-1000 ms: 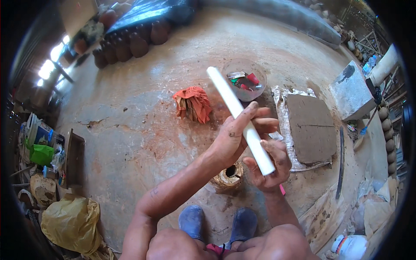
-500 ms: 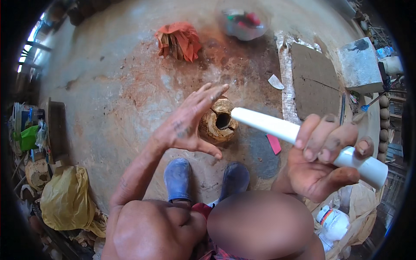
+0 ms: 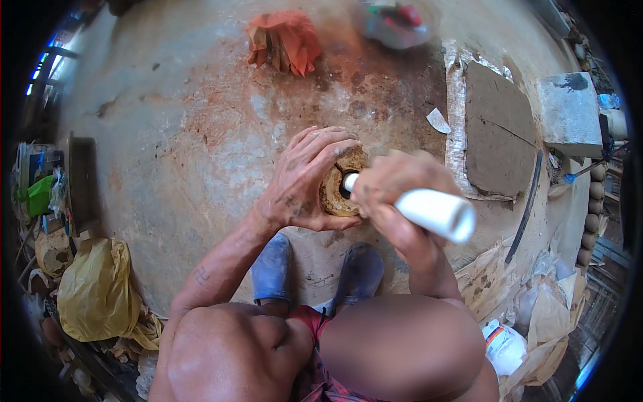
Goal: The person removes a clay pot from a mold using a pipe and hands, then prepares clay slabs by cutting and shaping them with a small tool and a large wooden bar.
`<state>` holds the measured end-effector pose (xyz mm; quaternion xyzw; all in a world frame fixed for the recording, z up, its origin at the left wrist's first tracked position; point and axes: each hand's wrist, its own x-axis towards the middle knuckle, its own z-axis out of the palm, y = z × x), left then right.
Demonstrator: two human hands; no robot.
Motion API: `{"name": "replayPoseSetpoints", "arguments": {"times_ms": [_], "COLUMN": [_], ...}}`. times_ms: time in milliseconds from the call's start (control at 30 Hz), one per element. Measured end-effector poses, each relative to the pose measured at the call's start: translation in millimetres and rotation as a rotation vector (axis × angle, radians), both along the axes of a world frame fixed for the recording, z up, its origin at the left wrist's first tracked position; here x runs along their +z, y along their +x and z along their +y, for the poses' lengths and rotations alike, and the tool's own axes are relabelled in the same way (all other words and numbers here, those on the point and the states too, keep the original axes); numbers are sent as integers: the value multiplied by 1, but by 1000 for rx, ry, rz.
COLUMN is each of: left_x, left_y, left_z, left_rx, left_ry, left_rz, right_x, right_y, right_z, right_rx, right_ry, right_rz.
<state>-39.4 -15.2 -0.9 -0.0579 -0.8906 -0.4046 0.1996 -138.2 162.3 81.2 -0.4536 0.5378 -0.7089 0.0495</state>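
On the floor in front of my feet stands a round tan block [image 3: 331,192] with cracks and a dark hole in its top. My left hand [image 3: 298,179] curves around the block's left side, fingers at the far side and thumb at the near side. My right hand [image 3: 400,179], a little blurred, is closed around a white pipe [image 3: 432,209]. The pipe slants down to the left, its lower tip at the hole and seemingly just inside it. Its hollow upper end points toward the lower right. My right hand hides the pipe's middle and the block's right side.
A grey-brown slab [image 3: 499,130] lies on a pale sheet at right, near a concrete block [image 3: 569,110], a white shard [image 3: 439,120] and a dark strip [image 3: 525,208]. Orange cloth [image 3: 301,43] lies beyond. A yellow bag [image 3: 100,291] sits left, a white container [image 3: 507,350] lower right.
My right hand has swung the pipe left and down, bringing its tip to the block's hole. My left hand has moved from hovering beside the block to closing around it.
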Motion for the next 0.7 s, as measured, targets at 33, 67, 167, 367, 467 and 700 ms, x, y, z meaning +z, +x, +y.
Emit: {"name": "replayPoseSetpoints", "arguments": {"times_ms": [33,67,167,367,467,700], "left_x": [-1,-1,2,1,1,-3], "left_y": [-2,-3,-3,-3,-3,-3], "left_z": [1,2,0,0,1,6], "left_rx": [2,6,5,33,57,95], "left_ry": [12,24,47,40,59,79], "left_rz": [20,39,69,87,106,117], "right_x": [-4,-9,-15,-19,-23,-36], "right_y": [-2,-5,-1,16,18,25], "right_z": [-5,-10,-15,-15,-20,-32], "right_rx": [5,9,51,143,181,139], "right_ry": [-3,-12,-37,-59,-76,-97], "right_rz": [-20,-46,-102,-172,-211,-380]}}
